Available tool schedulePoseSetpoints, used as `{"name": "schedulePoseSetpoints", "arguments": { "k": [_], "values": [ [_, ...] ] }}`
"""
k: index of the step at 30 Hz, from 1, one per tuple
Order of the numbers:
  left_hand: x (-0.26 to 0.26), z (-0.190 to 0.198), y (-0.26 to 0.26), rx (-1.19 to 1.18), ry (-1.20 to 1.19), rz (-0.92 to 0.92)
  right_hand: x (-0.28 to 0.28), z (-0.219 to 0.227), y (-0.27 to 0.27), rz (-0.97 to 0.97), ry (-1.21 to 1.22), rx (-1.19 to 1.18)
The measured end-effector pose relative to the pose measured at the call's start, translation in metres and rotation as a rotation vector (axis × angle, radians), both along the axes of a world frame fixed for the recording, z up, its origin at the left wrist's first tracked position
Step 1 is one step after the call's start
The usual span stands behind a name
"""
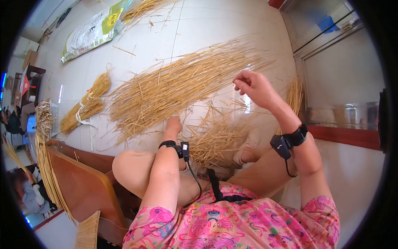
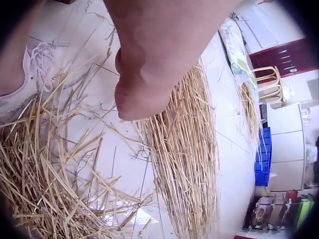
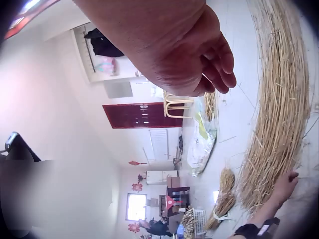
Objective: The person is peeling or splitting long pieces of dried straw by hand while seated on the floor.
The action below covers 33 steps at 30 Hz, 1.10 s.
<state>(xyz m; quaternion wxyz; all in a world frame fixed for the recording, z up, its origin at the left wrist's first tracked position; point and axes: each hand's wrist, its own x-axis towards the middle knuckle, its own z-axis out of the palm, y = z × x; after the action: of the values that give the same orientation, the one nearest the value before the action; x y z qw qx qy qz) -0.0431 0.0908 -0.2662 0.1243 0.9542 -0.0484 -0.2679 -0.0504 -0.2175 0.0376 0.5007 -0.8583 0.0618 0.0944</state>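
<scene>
My left hand [image 1: 174,125] is low at the near edge of a wide spread of straw [image 1: 166,89] on the tiled floor. In the left wrist view this hand [image 2: 144,92] overlaps the straw, its fingertips mostly hidden; I cannot tell whether they grip any stalks. My right hand [image 1: 257,87] is raised near the right end of the spread. The right wrist view shows that hand [image 3: 199,64] with fingers loosely bent and nothing between them. Between my feet lies a heap of loose, broken straw [image 1: 215,141].
A tied straw bundle [image 1: 89,101] lies left of the spread. Behind it is a white and green sack [image 1: 93,35] with more straw [image 1: 143,10]. A brown wooden piece of furniture [image 1: 85,178] stands at my left, and a glass-panelled door [image 1: 340,79] is at the right.
</scene>
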Motion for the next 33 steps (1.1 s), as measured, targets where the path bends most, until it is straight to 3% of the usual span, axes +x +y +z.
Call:
{"name": "schedulePoseSetpoints", "arguments": {
  "k": [3,8,15,18,24,33],
  "values": [
    [0.002,0.001,0.004,-0.011,0.054,0.046,-0.001,-0.017,-0.001,0.019,0.014,-0.159],
    [0.002,-0.046,0.015,-0.092,-0.131,0.192,-0.001,0.005,0.004,0.071,-0.005,-0.219],
    [0.007,-0.047,0.002,-0.219,-0.323,0.283,0.002,0.020,0.005,0.034,0.001,-0.267],
    [0.011,-0.030,-0.009,-0.215,-0.307,0.399,0.001,0.019,0.008,0.053,-0.009,-0.292],
    [0.010,-0.035,-0.009,-0.171,-0.278,0.354,0.005,0.014,0.010,0.067,-0.040,-0.302],
    [-0.013,-0.037,-0.006,-0.171,-0.314,0.100,0.008,0.011,0.012,0.087,-0.063,-0.338]
  ]
}}
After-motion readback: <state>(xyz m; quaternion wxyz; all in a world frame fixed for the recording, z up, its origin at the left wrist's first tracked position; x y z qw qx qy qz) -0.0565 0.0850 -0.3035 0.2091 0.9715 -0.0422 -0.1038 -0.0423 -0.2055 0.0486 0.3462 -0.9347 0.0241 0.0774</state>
